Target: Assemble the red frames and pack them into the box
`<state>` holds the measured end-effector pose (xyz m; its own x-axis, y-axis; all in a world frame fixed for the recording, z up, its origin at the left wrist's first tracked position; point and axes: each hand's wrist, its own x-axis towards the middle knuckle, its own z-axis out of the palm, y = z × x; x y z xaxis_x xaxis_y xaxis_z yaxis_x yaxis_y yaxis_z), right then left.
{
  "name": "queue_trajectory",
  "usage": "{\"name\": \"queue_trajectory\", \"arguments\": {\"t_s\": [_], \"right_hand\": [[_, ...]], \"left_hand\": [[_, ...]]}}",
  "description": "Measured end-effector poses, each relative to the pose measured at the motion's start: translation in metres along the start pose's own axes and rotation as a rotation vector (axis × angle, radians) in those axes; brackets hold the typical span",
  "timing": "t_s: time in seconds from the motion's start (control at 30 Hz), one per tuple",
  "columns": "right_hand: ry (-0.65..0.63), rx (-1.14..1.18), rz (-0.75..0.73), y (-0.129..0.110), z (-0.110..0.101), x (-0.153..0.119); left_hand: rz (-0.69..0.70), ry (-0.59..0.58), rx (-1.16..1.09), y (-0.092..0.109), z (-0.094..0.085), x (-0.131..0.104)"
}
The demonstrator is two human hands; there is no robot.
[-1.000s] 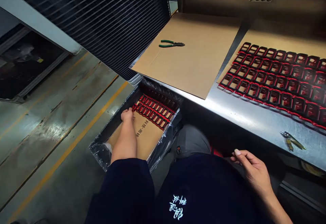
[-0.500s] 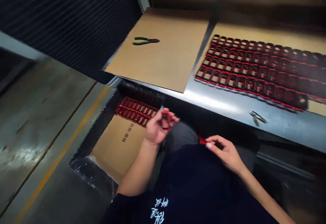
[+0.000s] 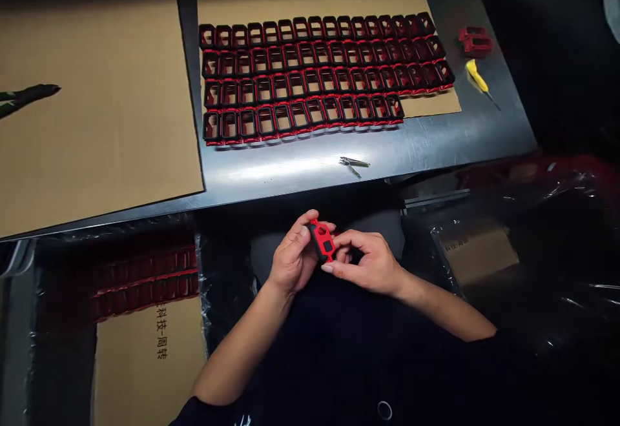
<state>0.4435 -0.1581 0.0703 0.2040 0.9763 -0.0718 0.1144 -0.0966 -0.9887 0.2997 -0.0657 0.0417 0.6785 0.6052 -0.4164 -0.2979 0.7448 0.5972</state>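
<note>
A small red-and-black plastic housing (image 3: 323,243) with cut-outs in its red face is held tilted above my lap. My left hand (image 3: 292,258) grips its left side, the thumb on the black edge. From the right, my right hand (image 3: 371,261) pinches its lower right edge between thumb and fingers. Some fingertips are hidden behind the part. Beyond the hands, rows of similar red-and-black housings (image 3: 312,81) stand on cardboard on the metal table (image 3: 271,171).
Small nippers (image 3: 353,164) lie near the table's front edge. A yellow-handled tool (image 3: 477,76) and red parts (image 3: 475,42) lie at the right. Green-handled pliers (image 3: 29,97) rest on a cardboard sheet (image 3: 111,135). A lined bin (image 3: 201,323) at lower left holds more housings over cardboard.
The view has swung right. My left hand has brought the housing to the middle, and my right hand has come up from my lap and now grips it too.
</note>
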Motion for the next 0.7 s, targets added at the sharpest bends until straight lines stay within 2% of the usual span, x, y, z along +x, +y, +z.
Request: {"name": "queue_trajectory", "arguments": {"t_s": [0.2, 0.5, 0.7], "right_hand": [[-0.033, -0.024, -0.113, 0.010, 0.006, 0.000], [-0.048, -0.016, -0.030, 0.012, 0.008, 0.000], [-0.035, -0.029, -0.051, 0.012, 0.008, -0.001]], "left_hand": [[0.031, 0.001, 0.057, 0.000, -0.006, -0.009], [0.013, 0.009, 0.178, -0.001, -0.014, -0.017], [0.081, -0.016, 0.267, -0.001, -0.019, -0.018]]}}
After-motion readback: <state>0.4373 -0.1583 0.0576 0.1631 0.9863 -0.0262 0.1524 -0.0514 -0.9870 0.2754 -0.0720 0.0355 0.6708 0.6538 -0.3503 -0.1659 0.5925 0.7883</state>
